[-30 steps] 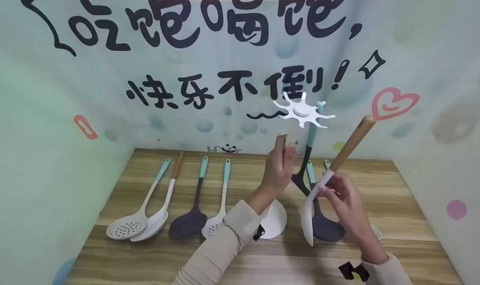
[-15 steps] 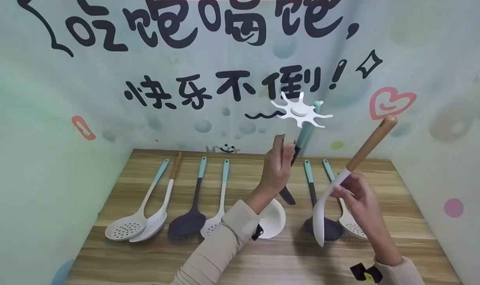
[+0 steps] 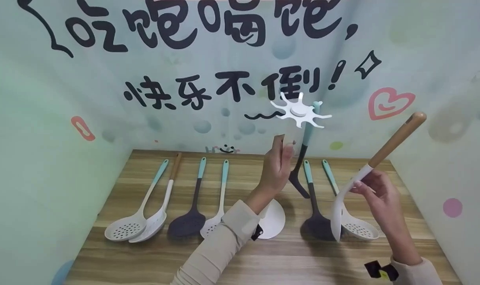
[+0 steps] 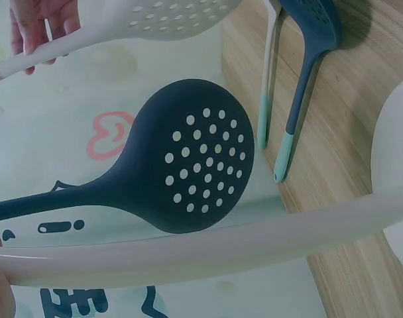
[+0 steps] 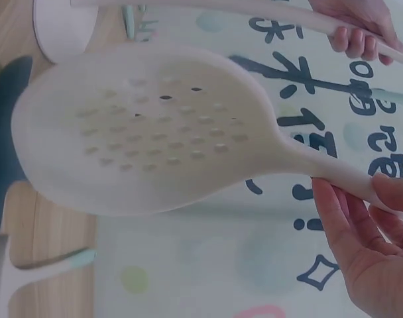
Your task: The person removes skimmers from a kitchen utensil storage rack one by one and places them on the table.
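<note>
My left hand grips the white pole of a utensil stand, whose hooked top spreads above it and whose round base rests on the table, partly behind my sleeve. From one hook hangs a dark skimmer with a teal handle, its holed head plain in the left wrist view. Out to the right, my right hand pinches the white neck of a slotted skimmer between thumb and fingers. Its wooden handle points up and right, and its bowl hangs tilted down above the table, apart from the stand.
On the wooden table, left of the stand, lie a white skimmer, a wooden-handled white utensil, a dark turner-like utensil and a partly covered white one. Another dark utensil and white skimmer lie right. A printed backdrop stands behind.
My right hand has carried the wooden-handled skimmer to the right, its handle leaning further over. The hanging dark skimmer has swung left and partly back. My left hand stays on the pole.
</note>
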Demonstrator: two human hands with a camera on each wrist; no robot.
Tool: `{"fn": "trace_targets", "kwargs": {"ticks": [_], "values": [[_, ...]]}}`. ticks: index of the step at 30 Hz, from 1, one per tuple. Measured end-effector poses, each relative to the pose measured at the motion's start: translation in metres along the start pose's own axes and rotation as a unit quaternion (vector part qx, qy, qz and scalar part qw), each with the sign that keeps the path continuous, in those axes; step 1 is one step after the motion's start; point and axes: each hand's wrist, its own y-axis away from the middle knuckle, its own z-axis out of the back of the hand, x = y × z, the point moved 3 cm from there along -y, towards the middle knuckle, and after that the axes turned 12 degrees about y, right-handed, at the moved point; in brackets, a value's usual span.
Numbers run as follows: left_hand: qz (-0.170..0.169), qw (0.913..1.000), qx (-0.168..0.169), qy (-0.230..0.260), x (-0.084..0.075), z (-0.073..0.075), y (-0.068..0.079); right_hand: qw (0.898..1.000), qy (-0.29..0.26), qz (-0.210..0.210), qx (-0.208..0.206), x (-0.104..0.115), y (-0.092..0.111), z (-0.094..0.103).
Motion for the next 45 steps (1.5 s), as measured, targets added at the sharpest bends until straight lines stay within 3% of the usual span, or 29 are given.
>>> {"fn": "trace_targets", "kwargs": {"ticks": [6,13,17,24,30,34,39,45], "values": [[-0.007,1.0000,0.003,0.003,0.000,0.000,0.000,0.997,0.065,-0.022,-0.028,-0.002,-0.003,0.019],[-0.022,0.9997,-0.002,0.006,-0.001,0.001,0.000,0.990,0.127,-0.019,-0.064,-0.003,-0.007,0.040],[-0.015,0.9998,0.000,0.015,0.000,0.001,0.000,0.975,0.195,-0.037,-0.097,-0.007,-0.011,0.052],[0.011,0.9997,0.008,0.021,-0.001,0.000,0.001,0.954,0.262,-0.080,-0.124,-0.022,-0.014,0.072],[0.016,0.9998,0.006,0.012,0.000,0.000,0.001,0.935,0.317,-0.069,-0.140,-0.035,-0.019,0.086],[0.005,0.9999,0.004,0.009,0.000,0.000,0.000,0.923,0.349,-0.081,-0.141,-0.052,-0.023,0.096],[-0.013,0.9999,0.001,0.003,-0.001,0.000,0.000,0.920,0.356,-0.118,-0.116,-0.075,-0.026,0.102],[-0.003,1.0000,-0.001,0.000,-0.001,0.001,0.000,0.906,0.395,-0.130,-0.077,-0.096,-0.029,0.104]]}}
